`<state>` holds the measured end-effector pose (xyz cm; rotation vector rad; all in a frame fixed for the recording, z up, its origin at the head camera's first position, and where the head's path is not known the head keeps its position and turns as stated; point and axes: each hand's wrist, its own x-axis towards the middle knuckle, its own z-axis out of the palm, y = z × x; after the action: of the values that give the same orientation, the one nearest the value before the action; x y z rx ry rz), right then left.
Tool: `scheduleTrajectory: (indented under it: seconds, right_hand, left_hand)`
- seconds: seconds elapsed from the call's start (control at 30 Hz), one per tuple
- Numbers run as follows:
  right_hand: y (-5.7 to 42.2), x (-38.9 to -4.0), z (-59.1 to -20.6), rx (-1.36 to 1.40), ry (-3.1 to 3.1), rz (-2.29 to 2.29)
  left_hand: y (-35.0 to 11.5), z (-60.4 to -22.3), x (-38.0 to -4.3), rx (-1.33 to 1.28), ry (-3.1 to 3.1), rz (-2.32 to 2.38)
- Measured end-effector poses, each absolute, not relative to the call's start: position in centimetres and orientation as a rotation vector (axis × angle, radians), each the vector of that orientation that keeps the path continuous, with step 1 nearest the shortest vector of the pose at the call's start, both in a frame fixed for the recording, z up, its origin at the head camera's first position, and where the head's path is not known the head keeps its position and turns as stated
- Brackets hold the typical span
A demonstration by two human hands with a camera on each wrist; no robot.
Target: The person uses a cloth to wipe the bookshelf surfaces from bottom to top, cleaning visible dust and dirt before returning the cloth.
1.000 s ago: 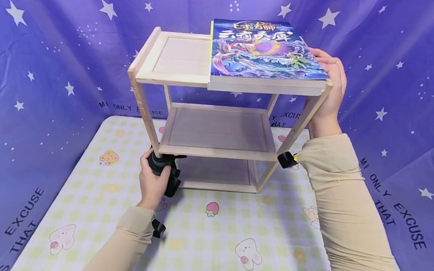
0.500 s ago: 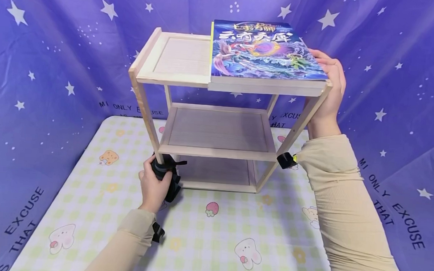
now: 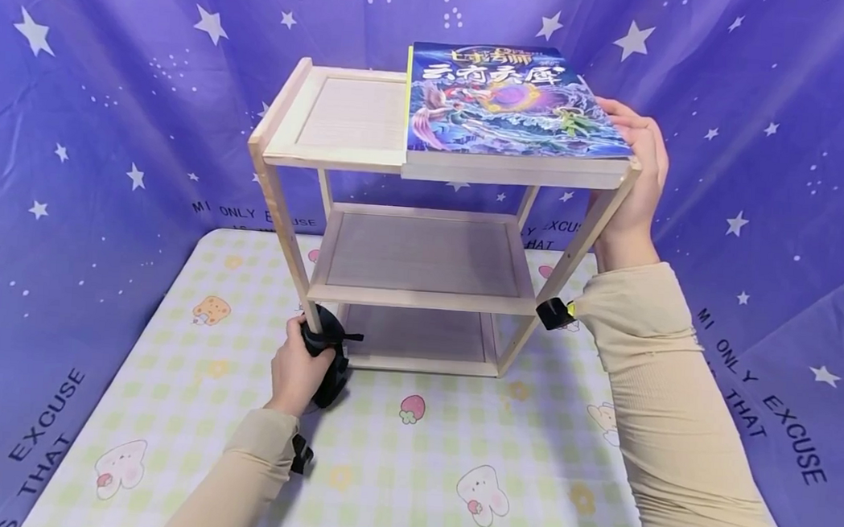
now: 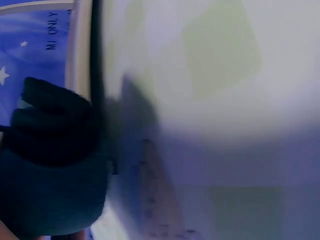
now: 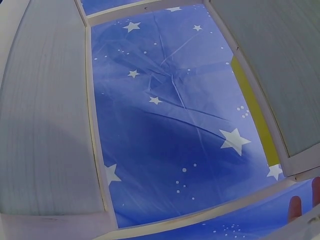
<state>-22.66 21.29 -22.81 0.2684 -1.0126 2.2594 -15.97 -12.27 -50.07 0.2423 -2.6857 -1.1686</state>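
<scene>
A pale wooden three-tier shelf (image 3: pixel 423 299) stands in the middle of the head view. A thick book (image 3: pixel 507 111) with a blue illustrated cover lies flat on the right part of its top tier. My right hand (image 3: pixel 638 176) grips the shelf's upper right side, fingers bent over the edge beside the book; its fingertips (image 5: pixel 295 207) peek in at the lower right of the right wrist view. Low by the front left post, my left hand (image 3: pixel 298 367) grips a black fabric-like bundle (image 3: pixel 330 375) with a short strap. Folds in the black bundle (image 4: pixel 55 145) fill the left wrist view's left side.
A tablecloth (image 3: pixel 409 472) with green checks and cartoon prints covers the table. Purple star-patterned curtains (image 3: pixel 112 115) hang behind and on both sides. The shelf's middle tier (image 3: pixel 426 252) and bottom tier (image 3: pixel 421 333) sit below the book.
My left hand and the black bundle have shifted slightly down and right beside the front left post, and the strap shows more. My right hand, shelf and book stay as they were.
</scene>
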Motion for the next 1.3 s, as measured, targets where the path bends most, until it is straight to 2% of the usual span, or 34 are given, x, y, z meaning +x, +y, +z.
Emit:
scheduleTrajectory:
  seconds: [0.3,0.63,1.13,1.3]
  right_hand:
    - [21.3,-22.8,-22.8,0.276,-1.002,2.26]
    - [21.4,-22.6,-22.8,0.286,-1.019,2.241]
    - [21.4,-22.7,-22.8,0.275,-1.019,2.25]
    - [21.5,-22.7,-22.8,0.277,-1.025,2.246]
  left_hand:
    - [-12.3,-50.6,-16.2,0.233,-2.751,-1.144]
    - [-13.2,-50.1,-17.8,0.145,-2.772,-1.447]
    - [-14.9,-49.5,-19.9,-0.181,-2.824,-1.727]
    - [-14.8,-49.6,-20.0,-0.155,-2.831,-1.726]
